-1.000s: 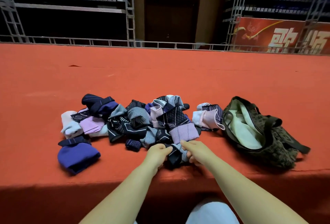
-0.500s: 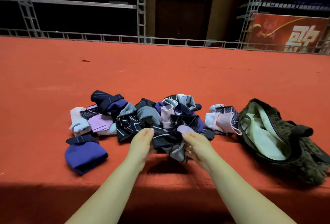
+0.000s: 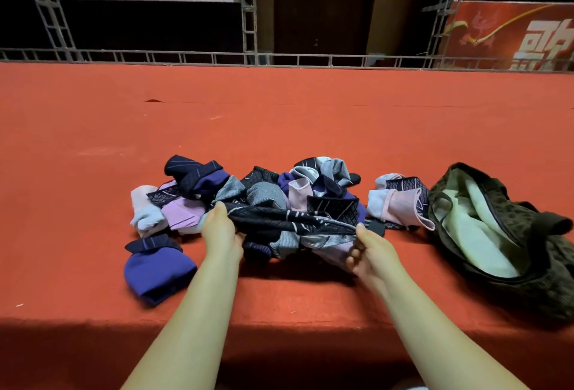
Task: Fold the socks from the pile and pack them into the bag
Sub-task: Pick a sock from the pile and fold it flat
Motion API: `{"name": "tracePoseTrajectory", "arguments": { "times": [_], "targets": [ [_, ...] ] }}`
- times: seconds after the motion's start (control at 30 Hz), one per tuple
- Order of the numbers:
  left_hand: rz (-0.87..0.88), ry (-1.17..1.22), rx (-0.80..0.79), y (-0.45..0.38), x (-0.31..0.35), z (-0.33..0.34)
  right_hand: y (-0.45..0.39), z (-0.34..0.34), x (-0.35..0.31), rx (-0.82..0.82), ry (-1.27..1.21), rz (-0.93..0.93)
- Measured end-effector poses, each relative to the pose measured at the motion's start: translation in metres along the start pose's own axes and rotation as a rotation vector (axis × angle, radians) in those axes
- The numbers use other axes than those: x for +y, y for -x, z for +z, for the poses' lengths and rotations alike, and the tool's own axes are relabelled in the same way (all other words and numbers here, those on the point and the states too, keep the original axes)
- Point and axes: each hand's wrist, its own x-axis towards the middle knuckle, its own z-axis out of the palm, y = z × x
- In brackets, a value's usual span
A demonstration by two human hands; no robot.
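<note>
Right of the hands, the bag (image 3: 509,234) runs off the picture's edge; fingertips vanish under the stretched sock (image 3: 292,225).

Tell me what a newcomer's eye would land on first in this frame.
First, the two bare hands at centre: the left hand and right hand each grip an end of a dark patterned sock, stretched between them above the red cloth. Behind it sprawls the sock pile in purple, pink and grey. At the right edge lies the open bag, its pale lining showing.
</note>
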Motion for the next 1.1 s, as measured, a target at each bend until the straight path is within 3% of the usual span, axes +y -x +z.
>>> {"name": "tracePoseTrajectory", "arguments": {
  "times": [0.1, 0.17, 0.33, 0.43, 0.5, 0.57, 0.63, 0.7, 0.8, 0.97, 1.1],
  "targets": [
    [0.068, -0.104, 0.061, -0.022, 0.011, 0.005, -0.007, -0.004, -0.016, 0.021, -0.061, 0.01],
    [0.162, -0.294, 0.057, -0.031, 0.01, 0.003, -0.011, -0.008, -0.022, -0.006, -0.079, 0.002],
    [0.247, -1.055, -0.308, -0.028, -0.007, 0.009, -0.017, 0.002, -0.033, -0.225, -0.135, 0.012],
    [0.242, -1.136, -0.312, -0.025, -0.004, 0.013, -0.02, 0.006, -0.036, -0.34, -0.026, -0.011],
    [0.422, -1.124, -0.274, -0.015, 0.002, 0.019, -0.023, 0.008, -0.034, -0.383, 0.058, -0.049],
    [0.558, -1.119, -0.336, 0.002, 0.01, 0.031, -0.023, 0.013, -0.036, -0.425, 0.146, -0.14],
    [0.368, -1.215, -0.483, 0.018, 0.013, 0.047, -0.02, 0.021, -0.039, -0.485, 0.233, -0.238],
    [0.001, -1.251, -0.607, 0.032, 0.01, 0.06, -0.019, 0.028, -0.039, -0.515, 0.303, -0.302],
    [-0.307, -1.002, -0.671, 0.034, -0.003, 0.063, -0.011, 0.035, -0.039, -0.583, 0.356, -0.392],
    [-0.374, -0.76, -0.676, 0.035, -0.02, 0.057, -0.005, 0.038, -0.033, -0.642, 0.195, -0.402],
    [-0.386, -0.393, -0.665, 0.045, -0.021, 0.05, -0.009, 0.036, -0.029, -0.597, 0.175, -0.474]
  ]
}}
